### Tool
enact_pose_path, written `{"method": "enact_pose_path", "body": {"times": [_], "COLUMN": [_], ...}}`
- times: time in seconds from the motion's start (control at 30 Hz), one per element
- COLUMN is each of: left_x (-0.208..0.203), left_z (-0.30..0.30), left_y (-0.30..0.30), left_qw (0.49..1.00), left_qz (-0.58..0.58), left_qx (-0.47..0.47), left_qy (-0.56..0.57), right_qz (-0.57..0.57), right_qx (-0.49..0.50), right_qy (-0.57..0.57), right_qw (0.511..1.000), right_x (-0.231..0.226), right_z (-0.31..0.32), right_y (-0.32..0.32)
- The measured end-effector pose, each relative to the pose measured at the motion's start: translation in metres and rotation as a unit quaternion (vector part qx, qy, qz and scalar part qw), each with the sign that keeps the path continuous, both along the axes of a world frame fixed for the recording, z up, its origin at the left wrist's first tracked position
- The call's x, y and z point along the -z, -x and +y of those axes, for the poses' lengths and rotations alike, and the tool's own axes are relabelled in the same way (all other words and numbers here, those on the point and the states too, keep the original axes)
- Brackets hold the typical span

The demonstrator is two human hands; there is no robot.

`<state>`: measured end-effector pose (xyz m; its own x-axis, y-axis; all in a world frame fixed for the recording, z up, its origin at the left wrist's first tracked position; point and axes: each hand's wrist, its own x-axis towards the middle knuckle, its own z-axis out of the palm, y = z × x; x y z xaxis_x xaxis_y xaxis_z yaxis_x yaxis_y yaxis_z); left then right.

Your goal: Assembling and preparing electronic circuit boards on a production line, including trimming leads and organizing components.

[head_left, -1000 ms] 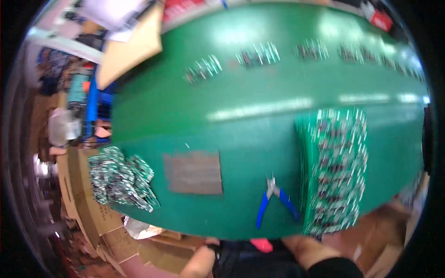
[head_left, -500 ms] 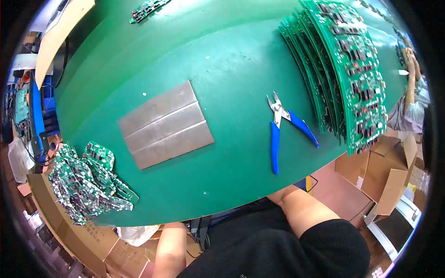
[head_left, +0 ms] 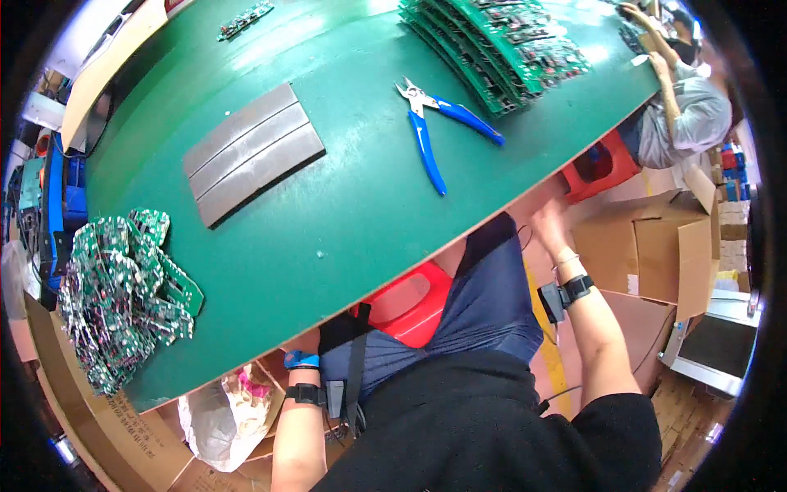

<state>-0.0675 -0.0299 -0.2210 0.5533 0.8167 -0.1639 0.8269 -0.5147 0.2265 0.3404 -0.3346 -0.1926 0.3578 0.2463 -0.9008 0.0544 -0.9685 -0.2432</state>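
Note:
My right hand (head_left: 551, 223) is off the table, just beyond its front edge on the right. Its fingers are blurred, and I see nothing in it. Most of my left hand (head_left: 305, 343) is hidden under the table's front edge, with a blue band at the wrist. Blue-handled side cutters (head_left: 420, 102) lie spread on the green table (head_left: 328, 221), out of both hands. To their left rests a grey metal block (head_left: 254, 154) with two grooves. Large green circuit boards (head_left: 500, 57) stand stacked at the far right, and smaller cut boards (head_left: 123, 295) are heaped at the near left.
A narrow circuit board (head_left: 244, 22) lies at the far left. Below the table are a plastic bag (head_left: 217, 422), a red stool (head_left: 410, 307) and, on the right, an open cardboard box (head_left: 648, 242). Another person (head_left: 684, 115) works at the far right beside a red stool (head_left: 602, 168).
The view has shifted, so the table's things appear higher and further left. My right arm has swung outward to the right, bringing its forearm and hand into sight. The side cutters stay lying.

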Motion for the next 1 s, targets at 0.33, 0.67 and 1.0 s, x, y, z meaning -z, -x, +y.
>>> {"method": "enact_pose_path", "body": {"times": [0.33, 0.67, 1.0], "left_x": [0.006, -0.149, -0.218], "left_z": [0.003, 0.022, 0.060], "left_y": [0.008, 0.060, 0.025], "left_qw": [0.984, 0.779, 0.847], "left_qz": [0.025, -0.326, -0.488], "left_qx": [-0.175, 0.183, 0.053], "left_qy": [0.034, 0.503, -0.203], "right_qz": [-0.071, -0.071, -0.177], "right_qx": [0.001, -0.544, -0.470], "right_qy": [-0.314, -0.487, -0.658], "right_qw": [0.947, 0.680, 0.561], "right_x": [-0.067, -0.312, -0.301], "right_z": [0.047, 0.237, 0.474], "right_y": [0.104, 0.195, 0.257]}}
